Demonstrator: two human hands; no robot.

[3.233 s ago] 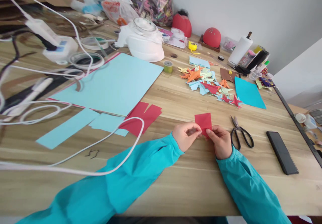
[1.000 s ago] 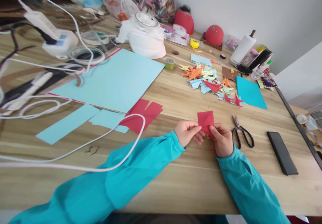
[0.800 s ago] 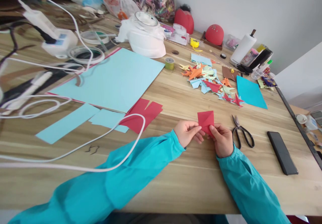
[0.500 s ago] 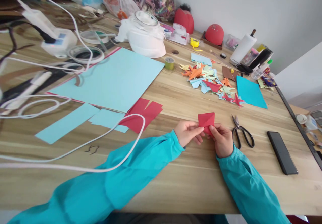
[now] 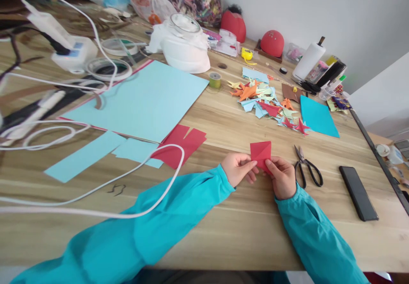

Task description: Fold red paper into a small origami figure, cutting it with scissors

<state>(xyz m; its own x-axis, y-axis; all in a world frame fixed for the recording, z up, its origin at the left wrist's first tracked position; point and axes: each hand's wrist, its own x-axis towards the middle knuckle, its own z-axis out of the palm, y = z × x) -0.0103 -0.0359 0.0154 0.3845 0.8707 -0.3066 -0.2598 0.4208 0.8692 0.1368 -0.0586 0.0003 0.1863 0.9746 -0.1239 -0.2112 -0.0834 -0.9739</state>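
A small square of red paper (image 5: 261,151), with a diagonal crease across it, is held up over the wooden table between both hands. My left hand (image 5: 239,168) pinches its lower left corner between thumb and fingers. At the lower right, my right hand (image 5: 280,175) grips it with the thumb on the front face; the fingers behind are partly hidden. Black-handled scissors (image 5: 305,166) lie just right of my right hand, blades slightly apart. Beyond the hands spreads a pile of folded paper shapes (image 5: 260,98) in orange, red, yellow and light blue.
Red paper pieces (image 5: 182,145), light blue strips (image 5: 84,156) and a large light blue sheet (image 5: 140,98) lie to the left. A white cable (image 5: 111,215) loops over my left sleeve. At right are a phone (image 5: 358,193) and a turquoise sheet (image 5: 319,117).
The red paper has shifted very slightly left and shows a little more of its face above my left thumb. Both hands keep their hold.
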